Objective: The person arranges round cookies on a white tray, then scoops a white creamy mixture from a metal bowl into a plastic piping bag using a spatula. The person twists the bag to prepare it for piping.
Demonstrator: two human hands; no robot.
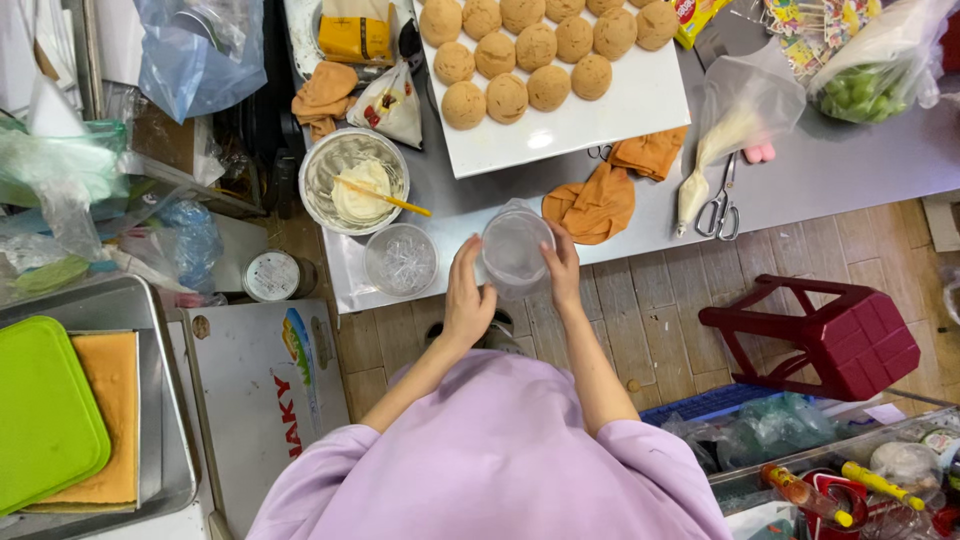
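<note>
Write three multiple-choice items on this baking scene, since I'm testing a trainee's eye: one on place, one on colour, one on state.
1. Where do the scissors lie?
A. on a wall hook
B. beside the piping bag
C. in a drawer

2. What colour is the stool?
A. dark red
B. green
C. white

3. How is the clear cup held?
A. by both hands
B. by one hand only
C. by no hand

Answers:
1. B: the scissors rest next to the piping bag on the grey table.
2. A: its seat and legs are dark red.
3. A: the left hand and the right hand grip its sides.
</note>
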